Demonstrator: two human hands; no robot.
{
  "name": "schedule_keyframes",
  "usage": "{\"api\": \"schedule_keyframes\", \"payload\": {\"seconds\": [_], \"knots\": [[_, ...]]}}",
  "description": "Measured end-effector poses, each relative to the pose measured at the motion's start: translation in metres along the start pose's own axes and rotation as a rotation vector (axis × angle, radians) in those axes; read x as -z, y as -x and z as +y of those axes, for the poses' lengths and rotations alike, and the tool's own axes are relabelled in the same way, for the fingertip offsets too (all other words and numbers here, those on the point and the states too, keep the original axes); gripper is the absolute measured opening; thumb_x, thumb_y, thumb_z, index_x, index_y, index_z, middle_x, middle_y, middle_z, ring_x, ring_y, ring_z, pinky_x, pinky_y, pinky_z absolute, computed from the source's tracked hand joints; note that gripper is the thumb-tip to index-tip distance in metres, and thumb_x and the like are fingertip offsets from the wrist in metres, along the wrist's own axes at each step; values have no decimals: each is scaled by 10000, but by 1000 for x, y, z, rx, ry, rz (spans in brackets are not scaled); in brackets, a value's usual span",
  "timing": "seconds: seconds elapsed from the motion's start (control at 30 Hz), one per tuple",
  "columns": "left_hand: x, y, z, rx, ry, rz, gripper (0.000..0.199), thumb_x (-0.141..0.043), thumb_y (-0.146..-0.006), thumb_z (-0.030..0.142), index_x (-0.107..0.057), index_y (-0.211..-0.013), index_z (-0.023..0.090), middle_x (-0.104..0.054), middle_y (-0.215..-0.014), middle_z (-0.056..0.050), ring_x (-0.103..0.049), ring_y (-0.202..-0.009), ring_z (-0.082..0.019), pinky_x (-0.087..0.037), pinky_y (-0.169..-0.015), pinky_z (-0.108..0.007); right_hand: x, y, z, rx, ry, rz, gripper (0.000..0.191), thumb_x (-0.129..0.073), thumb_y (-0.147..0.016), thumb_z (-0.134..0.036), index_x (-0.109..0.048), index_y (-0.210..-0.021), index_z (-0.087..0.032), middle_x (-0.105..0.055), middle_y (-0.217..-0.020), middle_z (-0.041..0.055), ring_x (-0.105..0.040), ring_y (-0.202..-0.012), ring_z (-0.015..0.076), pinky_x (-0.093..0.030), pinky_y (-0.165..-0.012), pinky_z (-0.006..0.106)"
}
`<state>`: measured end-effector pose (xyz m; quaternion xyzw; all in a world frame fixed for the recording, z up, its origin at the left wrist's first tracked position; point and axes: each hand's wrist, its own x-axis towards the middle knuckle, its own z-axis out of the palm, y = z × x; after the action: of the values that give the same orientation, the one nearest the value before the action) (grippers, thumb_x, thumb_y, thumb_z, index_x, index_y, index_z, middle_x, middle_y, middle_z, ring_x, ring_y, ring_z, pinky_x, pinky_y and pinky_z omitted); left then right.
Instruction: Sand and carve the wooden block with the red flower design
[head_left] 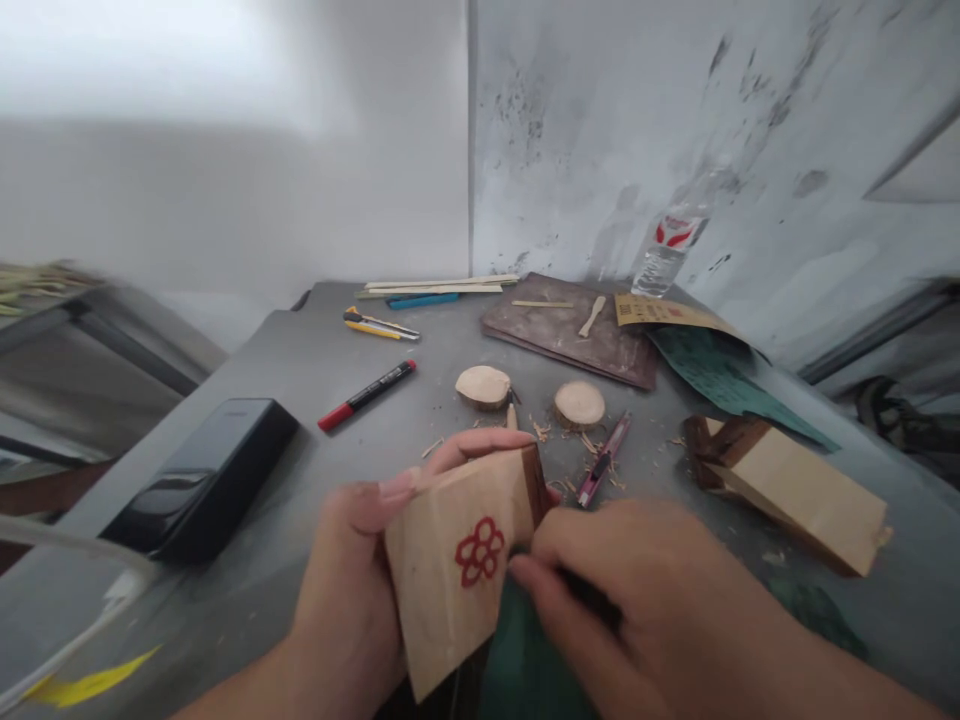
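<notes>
My left hand point(352, 590) is closed around a pale wooden block point(442, 620) with dark bark along one edge. A red flower outline point(480, 552) is drawn on the block's upper face. Close against the block's right edge is my right hand point(615, 590), its thumb and fingers pinched together around a dark, slim tool point(592, 598). The fingers cover most of that tool, and its tip does not show clearly. Just beyond the hands lie two round wood slices point(484, 386), a pink craft knife point(604, 460) and scattered shavings.
A red marker point(367, 395) and a yellow utility knife point(381, 325) lie at the left, beyond a black device point(206, 480). A second wood block point(806, 490) rests at right. Behind are a brown board point(555, 325), papers point(739, 375) and a water bottle point(670, 245).
</notes>
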<state>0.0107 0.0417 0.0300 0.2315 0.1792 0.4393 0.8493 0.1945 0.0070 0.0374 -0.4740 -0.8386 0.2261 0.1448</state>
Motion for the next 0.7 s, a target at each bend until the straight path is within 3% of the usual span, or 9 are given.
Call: {"api": "schedule_keyframes", "payload": {"seconds": [0.17, 0.33, 0.53, 0.7], "knots": [[12, 11, -10, 11, -19, 41, 598, -517, -813, 471, -641, -1336, 210, -783, -1093, -94, -715, -1019, -362, -506, -918, -472, 8, -6, 9, -27, 86, 46, 366, -468, -1030, -340, -490, -679, -241, -599, -615, -44, -479, -472, 116, -205, -469, 327], [11, 18, -10, 8, -67, 165, 601, -501, -771, 532, -700, -1204, 166, -778, -944, -99, -709, -849, -308, -504, -829, -417, 9, -4, 5, -48, 57, 26, 379, -453, -1034, -349, -460, -670, -243, -571, -597, -42, -460, -474, 120, -195, -472, 328], [2, 11, -7, 13, -67, 236, 583, -530, -744, 493, -714, -1166, 135, -752, -910, -91, -670, -851, -284, -501, -806, -393, 9, -9, 7, -54, 35, 11, 361, -460, -1034, -337, -472, -686, -244, -577, -604, -50, -460, -489, 118, -214, -474, 315], [4, 13, -15, 17, -119, 262, 574, -495, -721, 511, -716, -1135, 181, -756, -912, -95, -694, -931, -368, -503, -824, -456, 1, -6, 0, -67, -31, -85, 341, -443, -1046, -344, -583, -752, -241, -668, -699, -24, -574, -560, 130, -300, -508, 289]]}}
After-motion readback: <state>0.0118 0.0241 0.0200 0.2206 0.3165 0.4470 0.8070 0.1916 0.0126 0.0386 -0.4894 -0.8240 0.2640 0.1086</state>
